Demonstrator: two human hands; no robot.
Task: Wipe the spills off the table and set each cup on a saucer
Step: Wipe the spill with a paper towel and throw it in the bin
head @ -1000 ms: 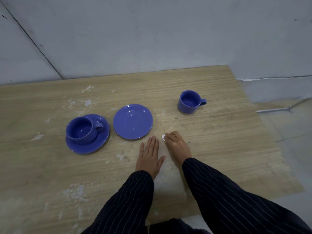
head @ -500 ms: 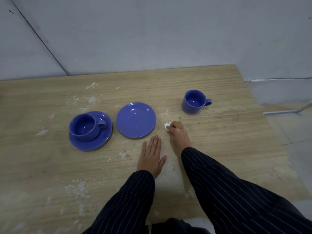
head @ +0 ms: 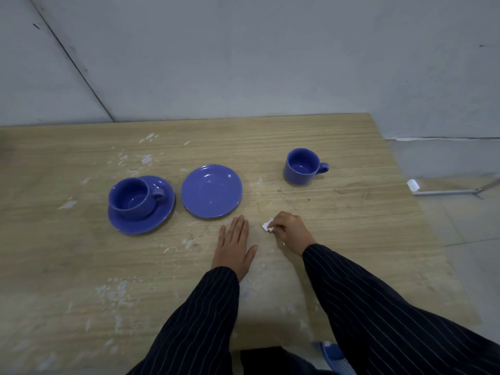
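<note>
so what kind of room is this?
Hard to say; likely a bare test or work room, not a café. Plain grey wall, scuffed, stained wooden table, and only blue cups and saucers laid out.

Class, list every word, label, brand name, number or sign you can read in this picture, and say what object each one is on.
None: no readable text appears anywhere.
The two blue cups, both saucers and the wooden table are plain.
The white scrap in the right hand shows no lettering.
</note>
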